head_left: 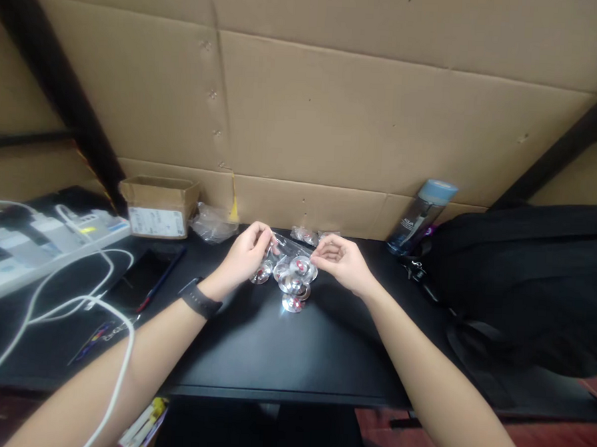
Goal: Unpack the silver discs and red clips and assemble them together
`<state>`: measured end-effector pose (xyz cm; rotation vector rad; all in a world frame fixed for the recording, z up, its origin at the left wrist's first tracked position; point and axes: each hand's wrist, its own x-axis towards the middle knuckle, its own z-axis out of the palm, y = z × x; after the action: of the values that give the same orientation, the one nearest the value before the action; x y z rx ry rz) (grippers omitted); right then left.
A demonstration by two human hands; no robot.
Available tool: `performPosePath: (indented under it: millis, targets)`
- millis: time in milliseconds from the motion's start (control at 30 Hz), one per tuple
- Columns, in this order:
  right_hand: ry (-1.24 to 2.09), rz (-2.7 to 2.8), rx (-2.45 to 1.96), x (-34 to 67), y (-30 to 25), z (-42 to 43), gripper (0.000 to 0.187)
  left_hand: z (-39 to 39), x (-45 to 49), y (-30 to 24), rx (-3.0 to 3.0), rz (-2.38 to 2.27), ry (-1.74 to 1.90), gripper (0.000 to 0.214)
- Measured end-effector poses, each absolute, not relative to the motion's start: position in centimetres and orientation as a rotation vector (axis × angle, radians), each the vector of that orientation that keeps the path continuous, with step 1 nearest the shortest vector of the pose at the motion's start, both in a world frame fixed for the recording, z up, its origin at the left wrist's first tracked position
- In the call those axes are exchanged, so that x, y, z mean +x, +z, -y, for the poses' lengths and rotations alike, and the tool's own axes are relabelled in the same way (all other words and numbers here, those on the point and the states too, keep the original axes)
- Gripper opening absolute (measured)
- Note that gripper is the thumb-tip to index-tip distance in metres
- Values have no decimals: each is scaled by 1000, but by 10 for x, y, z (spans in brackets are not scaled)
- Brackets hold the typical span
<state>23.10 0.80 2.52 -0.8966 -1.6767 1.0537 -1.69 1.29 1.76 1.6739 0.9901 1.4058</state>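
A clear plastic bag [288,245] is stretched between my two hands above the black table. My left hand [251,251], with a black watch on its wrist, pinches the bag's left side. On the other side my right hand [344,260] pinches its right edge between thumb and fingers. Several shiny round metal discs with red marks [294,283] are heaped right below the bag. One more disc [262,273] lies beside my left hand. Whether any disc is inside the bag, I cannot tell.
Behind my hands are a small cardboard box [159,206], a crumpled plastic bag [214,223] and small clear packets [305,235]. A power strip [51,250] with white cables fills the left. At right stand a bottle [421,216] and a black backpack [530,282].
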Motion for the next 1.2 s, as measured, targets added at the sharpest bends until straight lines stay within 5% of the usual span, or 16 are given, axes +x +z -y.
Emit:
performPosePath:
  millis: [233, 400, 667, 1200]
  targets:
    - [1097, 1510, -879, 226, 24, -6, 34, -9, -7, 9, 1480, -946, 1339, 27]
    - [994, 1527, -917, 231, 28, -8, 36, 4, 3, 5, 1491, -821, 1321, 52]
    - [669, 1608, -891, 232, 45, -3, 33, 13, 19, 2, 1149, -793, 1287, 30]
    - [521, 1897, -788, 205, 113, -14, 27, 0, 9, 2, 1104, -693, 1373, 40]
